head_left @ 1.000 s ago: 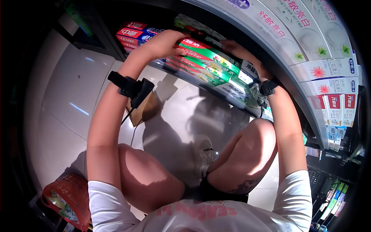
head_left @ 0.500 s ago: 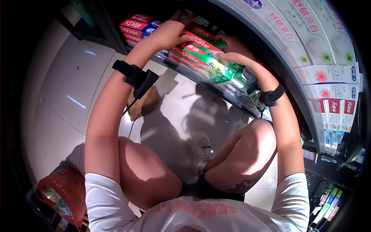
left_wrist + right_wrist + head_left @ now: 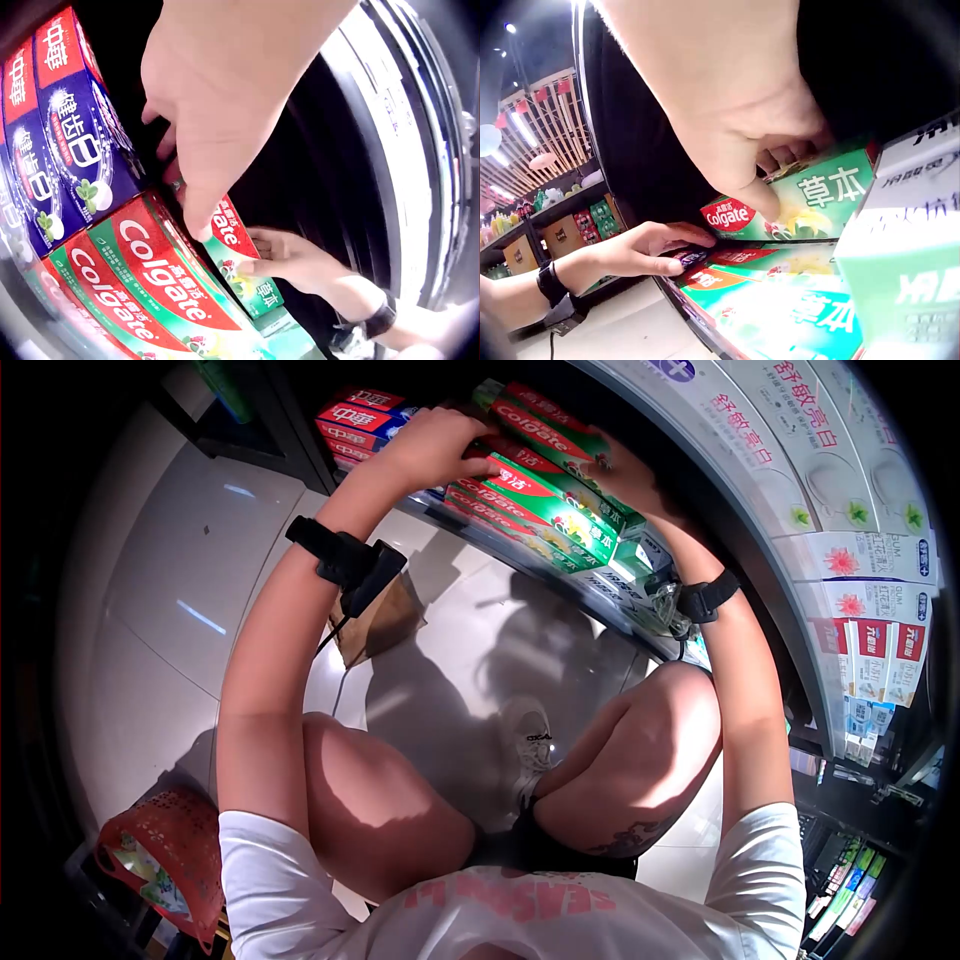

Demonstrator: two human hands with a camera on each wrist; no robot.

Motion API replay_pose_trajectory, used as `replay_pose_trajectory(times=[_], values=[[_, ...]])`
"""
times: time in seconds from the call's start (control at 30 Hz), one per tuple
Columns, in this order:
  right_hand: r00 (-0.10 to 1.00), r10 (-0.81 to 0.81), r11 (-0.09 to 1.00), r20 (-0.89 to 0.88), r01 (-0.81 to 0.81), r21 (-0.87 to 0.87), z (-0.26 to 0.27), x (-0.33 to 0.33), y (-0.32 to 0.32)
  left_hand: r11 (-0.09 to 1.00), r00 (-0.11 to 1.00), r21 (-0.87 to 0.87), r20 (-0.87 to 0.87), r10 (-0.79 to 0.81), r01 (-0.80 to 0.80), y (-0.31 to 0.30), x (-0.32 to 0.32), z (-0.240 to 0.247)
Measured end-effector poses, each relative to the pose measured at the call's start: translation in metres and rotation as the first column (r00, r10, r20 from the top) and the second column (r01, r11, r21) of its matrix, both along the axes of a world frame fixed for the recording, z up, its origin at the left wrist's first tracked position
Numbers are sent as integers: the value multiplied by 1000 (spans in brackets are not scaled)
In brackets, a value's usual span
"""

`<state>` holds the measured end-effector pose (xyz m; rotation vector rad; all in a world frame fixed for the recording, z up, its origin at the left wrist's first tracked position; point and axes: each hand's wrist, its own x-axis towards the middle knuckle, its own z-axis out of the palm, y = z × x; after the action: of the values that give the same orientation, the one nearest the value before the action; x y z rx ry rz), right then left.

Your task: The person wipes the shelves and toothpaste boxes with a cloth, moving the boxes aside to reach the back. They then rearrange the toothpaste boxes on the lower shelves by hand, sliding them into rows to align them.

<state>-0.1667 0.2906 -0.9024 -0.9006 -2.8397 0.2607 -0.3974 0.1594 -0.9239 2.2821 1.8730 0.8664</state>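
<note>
A red and green Colgate toothpaste box (image 3: 545, 425) stands behind the front stack of Colgate boxes (image 3: 161, 274) on a low shelf. My left hand (image 3: 435, 448) grips its left end, thumb on the printed face and the other fingers curled behind. At the opposite end, my right hand (image 3: 739, 127) pinches the same box, thumb across the front, fingertips partly hidden behind it. In the left wrist view, both thumbs (image 3: 196, 225) lie on this box, which leans close against the front row.
Blue and red toothpaste boxes (image 3: 71, 135) are stacked to the left, pale green and white ones (image 3: 900, 262) to the right. A higher shelf of white boxes (image 3: 850, 555) curves round on the right. An orange basket (image 3: 165, 860) stands on the floor at the lower left.
Both hands have shifted deeper into the shelf, and a Colgate box now shows upright between them behind the front stack. Half a second ago they were over the stack's top.
</note>
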Motion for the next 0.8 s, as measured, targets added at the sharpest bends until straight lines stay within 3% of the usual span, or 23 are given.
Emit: replay_pose_trajectory(times=[0.07, 0.13, 0.37, 0.43, 0.5, 0.57, 0.63, 0.67, 0.73, 0.77, 0.8], values=[[1000, -17, 998, 8, 17, 55, 0, -1, 1, 967, 988, -225, -71, -139, 120, -3, 4, 8], [997, -70, 996, 36, 72, -49, 2, -3, -1, 968, 984, -203, -70, -165, 148, -6, 6, 7], [995, -29, 980, 96, 47, -192, 14, -7, -10, 968, 963, -235, -228, -147, 92, -1, 8, 6], [999, 36, 964, -1, -35, -263, 10, -8, -10, 967, 957, -238, -247, -153, 93, -2, 8, 0], [1000, 18, 967, 25, -11, -256, 16, -9, -15, 993, 969, -22, -217, -120, 118, -9, 10, -2], [998, -6, 969, 58, 20, -247, 25, -10, -28, 987, 970, 4, -182, -158, 161, -11, 16, 3], [993, 63, 996, 101, -56, -68, 35, -4, -47, 957, 958, 155, -187, -217, 247, -7, 28, 8], [992, 45, 997, 117, -38, -65, 42, 4, -59, 952, 957, 162, -172, -234, 261, -4, 37, 8], [954, 80, 997, 290, -83, -3, 59, 19, -85, 916, 920, 108, -114, -374, 386, 1, 57, 15], [947, 129, 989, 295, -146, 37, 57, 38, -82, 844, 888, 286, -70, -455, 455, 7, 69, 8], [947, 98, 993, 307, -115, 35, 65, 54, -84, 829, 874, 291, -59, -483, 478, 12, 79, 6]])
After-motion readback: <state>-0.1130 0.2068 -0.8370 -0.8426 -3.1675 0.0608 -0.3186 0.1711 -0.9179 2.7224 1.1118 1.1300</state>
